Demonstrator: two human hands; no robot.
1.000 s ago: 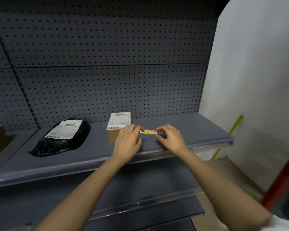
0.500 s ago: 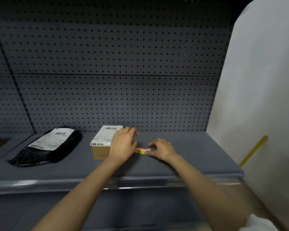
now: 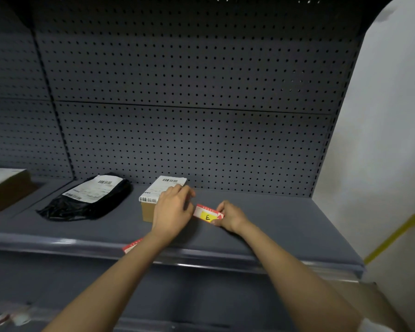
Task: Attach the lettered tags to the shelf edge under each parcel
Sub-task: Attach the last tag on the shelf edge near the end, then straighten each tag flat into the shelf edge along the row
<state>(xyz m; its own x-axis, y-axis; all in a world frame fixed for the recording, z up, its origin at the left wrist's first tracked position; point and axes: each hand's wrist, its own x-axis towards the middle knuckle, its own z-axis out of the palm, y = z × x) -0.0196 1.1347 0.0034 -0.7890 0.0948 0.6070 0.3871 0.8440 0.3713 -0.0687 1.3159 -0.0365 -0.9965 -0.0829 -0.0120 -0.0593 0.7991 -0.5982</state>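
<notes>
A red and white tag with a yellow patch marked E (image 3: 207, 213) is held between my two hands, just above the grey shelf (image 3: 285, 226). My left hand (image 3: 173, 212) pinches its left end and my right hand (image 3: 229, 215) grips its right end. Right behind my left hand stands a small cardboard box parcel (image 3: 153, 197) with a white label. To its left lies a black bag parcel (image 3: 89, 200). A second red and white tag (image 3: 131, 246) sits at the shelf edge (image 3: 58, 243), partly hidden by my left forearm.
Another cardboard box (image 3: 5, 188) stands on the shelf at the far left. A pegboard back panel (image 3: 189, 116) rises behind. A white wall (image 3: 381, 140) with a yellow strip (image 3: 393, 238) lies to the right. Lower shelves sit below, with small blurred items (image 3: 10, 317).
Both hands have carried the tag down and closer to the box parcel, and its face with the E now shows. The view has shifted, bringing the far-left box and the edge tag into sight.
</notes>
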